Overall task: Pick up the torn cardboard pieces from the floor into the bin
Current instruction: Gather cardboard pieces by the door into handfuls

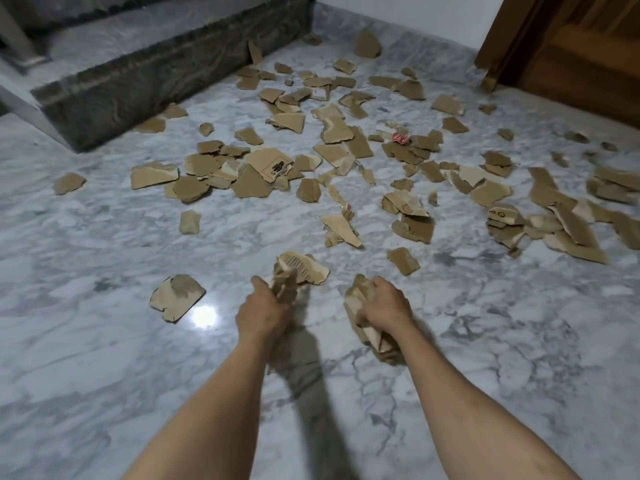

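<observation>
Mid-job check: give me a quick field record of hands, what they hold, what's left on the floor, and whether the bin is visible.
left hand: grips a bunch of torn cardboard pieces
right hand: grips a second bunch of cardboard
floor: grey-white marble, many torn pieces scattered ahead
nearest loose piece: lying left of the left hand
bin: not in view
surroundings: dark stone step far left, wooden door far right
progress: most pieces not yet collected

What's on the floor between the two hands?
Nothing lies there: the head view shows only bare marble floor between the left hand and right hand, each gripping cardboard scraps.
</observation>
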The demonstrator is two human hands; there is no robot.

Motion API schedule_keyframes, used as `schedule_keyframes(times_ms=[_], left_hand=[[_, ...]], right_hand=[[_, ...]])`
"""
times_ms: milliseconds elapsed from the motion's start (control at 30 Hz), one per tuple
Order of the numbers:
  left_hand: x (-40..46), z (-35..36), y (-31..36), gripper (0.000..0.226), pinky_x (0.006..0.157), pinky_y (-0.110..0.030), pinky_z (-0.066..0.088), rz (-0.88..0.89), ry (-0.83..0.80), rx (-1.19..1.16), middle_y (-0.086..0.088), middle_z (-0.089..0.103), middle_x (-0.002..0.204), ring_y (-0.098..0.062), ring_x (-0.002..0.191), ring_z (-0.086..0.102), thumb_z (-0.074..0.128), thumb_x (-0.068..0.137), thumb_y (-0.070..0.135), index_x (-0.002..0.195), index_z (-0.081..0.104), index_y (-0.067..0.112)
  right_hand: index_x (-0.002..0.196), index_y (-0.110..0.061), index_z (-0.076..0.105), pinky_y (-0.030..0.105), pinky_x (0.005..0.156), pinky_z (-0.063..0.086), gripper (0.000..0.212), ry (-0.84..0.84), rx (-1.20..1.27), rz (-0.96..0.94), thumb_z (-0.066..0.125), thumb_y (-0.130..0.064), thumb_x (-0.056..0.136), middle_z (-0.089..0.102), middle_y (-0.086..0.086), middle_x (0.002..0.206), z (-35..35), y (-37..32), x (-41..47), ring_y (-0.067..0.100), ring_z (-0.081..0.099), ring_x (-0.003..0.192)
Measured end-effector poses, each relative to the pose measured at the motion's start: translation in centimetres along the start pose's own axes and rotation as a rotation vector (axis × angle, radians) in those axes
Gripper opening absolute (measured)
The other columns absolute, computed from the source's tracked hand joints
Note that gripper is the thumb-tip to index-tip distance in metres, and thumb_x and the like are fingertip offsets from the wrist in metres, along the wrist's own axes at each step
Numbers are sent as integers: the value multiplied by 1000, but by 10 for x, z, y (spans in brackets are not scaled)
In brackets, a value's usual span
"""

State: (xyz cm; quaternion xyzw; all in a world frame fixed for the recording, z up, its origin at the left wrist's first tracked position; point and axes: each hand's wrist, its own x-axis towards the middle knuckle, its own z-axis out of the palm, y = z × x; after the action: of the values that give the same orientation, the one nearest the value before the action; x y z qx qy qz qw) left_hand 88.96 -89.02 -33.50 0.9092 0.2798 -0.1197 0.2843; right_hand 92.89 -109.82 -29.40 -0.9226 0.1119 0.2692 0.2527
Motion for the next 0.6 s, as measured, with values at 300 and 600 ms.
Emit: schedule_keyframes(times_ms=[300, 600], left_hand=[[59, -92, -84, 119, 73, -37, 49, -410, -42, -194, -17, 58, 106, -34, 95, 58, 90, 61, 32, 148, 18, -7], [74, -84, -100, 92, 85, -42, 45, -502, 13, -190, -21, 43, 138, -43, 121, 51, 81, 76, 40, 142, 28, 5]], right_hand=[[159, -22, -7, 46, 105, 45, 132, -258, -123, -211, 88, -10, 69, 25, 17, 162, 46, -121, 53, 40, 37, 141], [138, -19, 24, 44, 90, 41, 103, -104, -417, -85, 93, -26, 62, 17, 15, 145, 62, -140, 58, 38, 27, 128]])
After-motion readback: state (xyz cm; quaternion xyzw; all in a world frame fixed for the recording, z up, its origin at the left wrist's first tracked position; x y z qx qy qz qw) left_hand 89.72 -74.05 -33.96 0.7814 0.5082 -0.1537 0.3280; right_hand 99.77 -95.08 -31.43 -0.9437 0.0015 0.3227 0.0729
